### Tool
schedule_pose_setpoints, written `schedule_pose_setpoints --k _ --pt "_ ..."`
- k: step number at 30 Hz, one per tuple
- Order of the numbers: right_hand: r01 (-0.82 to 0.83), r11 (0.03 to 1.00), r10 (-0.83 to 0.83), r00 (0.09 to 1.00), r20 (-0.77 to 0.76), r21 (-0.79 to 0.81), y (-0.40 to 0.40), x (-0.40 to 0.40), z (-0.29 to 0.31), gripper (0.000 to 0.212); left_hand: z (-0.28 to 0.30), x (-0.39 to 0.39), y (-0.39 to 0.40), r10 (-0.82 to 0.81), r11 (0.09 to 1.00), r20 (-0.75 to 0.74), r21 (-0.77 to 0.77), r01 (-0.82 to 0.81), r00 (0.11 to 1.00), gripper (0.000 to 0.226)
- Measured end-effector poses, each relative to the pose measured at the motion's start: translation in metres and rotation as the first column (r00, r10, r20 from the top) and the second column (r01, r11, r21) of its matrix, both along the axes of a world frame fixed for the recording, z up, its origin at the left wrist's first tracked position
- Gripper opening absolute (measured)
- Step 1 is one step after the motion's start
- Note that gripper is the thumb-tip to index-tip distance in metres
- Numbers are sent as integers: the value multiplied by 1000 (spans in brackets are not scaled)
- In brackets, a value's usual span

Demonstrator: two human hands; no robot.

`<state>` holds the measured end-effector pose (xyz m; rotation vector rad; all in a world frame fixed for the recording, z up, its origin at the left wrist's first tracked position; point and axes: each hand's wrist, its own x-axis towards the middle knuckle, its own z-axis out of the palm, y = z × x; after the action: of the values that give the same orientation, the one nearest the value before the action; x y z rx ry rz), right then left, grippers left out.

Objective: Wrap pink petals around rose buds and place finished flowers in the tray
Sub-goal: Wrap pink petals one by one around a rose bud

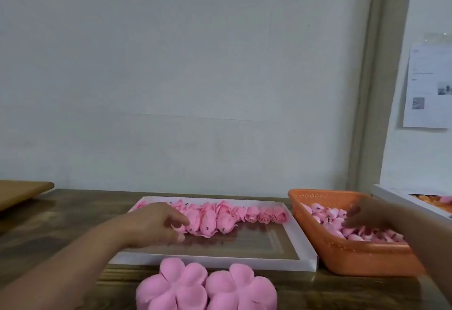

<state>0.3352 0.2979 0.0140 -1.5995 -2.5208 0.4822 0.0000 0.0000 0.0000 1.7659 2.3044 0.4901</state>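
A white-rimmed tray (pixel 303 248) lies on the wooden table with a row of finished pink roses (pixel 244 214) along its far side. My left hand (pixel 156 224) reaches into the tray, fingertips touching a rose at the left of the row; whether it grips the rose is unclear. An orange basket (pixel 354 258) to the right holds several pink rose buds (pixel 335 221). My right hand (pixel 367 214) is blurred over those buds, fingers curled down among them. Two stacks of flat pink petals (pixel 205 287) sit at the near table edge.
A brown board (pixel 22 192) rests at the far left of the table. Another white tray (pixel 413 199) with orange and pink contents sits at the far right. A paper sheet (pixel 428 84) hangs on the wall. The wall stands right behind the table.
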Motion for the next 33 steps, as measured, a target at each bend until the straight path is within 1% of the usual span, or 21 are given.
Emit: schedule_pose_setpoints --k 2,3,4,5,6,8,10,11,14,17,20,24,28,30,33 --pt "12 1000 -15 970 244 14 -2 -1 -6 40 0 1 0 21 1000 -88 19 -19 996 35" --pt "-15 1000 6 937 350 24 0 -2 -10 44 -2 2 -1 8 1000 -122 31 -4 993 29" --pt "-25 999 7 902 432 37 -6 -4 -12 46 -5 1 -2 -8 999 -144 42 14 990 19" --pt "-39 998 16 889 458 41 -3 -4 -15 47 -6 3 -4 -34 999 -140 28 39 990 8" --pt "-49 998 24 887 460 42 0 -4 -18 47 -7 4 -7 -54 999 -134 2 54 990 2" --pt "-38 999 22 887 461 27 -2 -5 -16 51 -11 5 -12 -78 995 -158 -75 67 984 5" --pt "-24 999 10 901 434 27 3 -7 -18 56 -18 6 -14 -87 991 -193 -121 64 977 17" --pt "-32 999 16 901 433 30 3 -8 -18 55 -22 6 -15 -96 988 -206 -136 68 974 20" --pt "-54 997 22 897 442 60 0 -13 -20 45 -28 10 -16 -135 983 -172 -150 110 976 9" --pt "-55 993 8 909 416 100 -4 -17 -21 39 -31 14 -19 -162 977 -195 -169 130 967 20" --pt "-92 989 38 912 409 113 -3 -18 -22 32 -36 15 -17 -117 983 -214 -162 83 970 18" --pt "-98 989 49 919 392 107 -9 -19 -20 33 -39 18 -14 -78 982 -222 -183 37 972 25" --pt "-72 993 35 934 356 91 1 -21 -23 29 -41 18 -12 -77 982 -234 -187 33 969 20" --pt "-65 994 28 928 373 86 3 -23 -23 28 -41 19 -12 -77 981 -241 -193 30 968 19" --pt "-71 989 19 926 378 126 6 -25 -24 26 -40 19 -12 -80 979 -230 -202 33 970 14"
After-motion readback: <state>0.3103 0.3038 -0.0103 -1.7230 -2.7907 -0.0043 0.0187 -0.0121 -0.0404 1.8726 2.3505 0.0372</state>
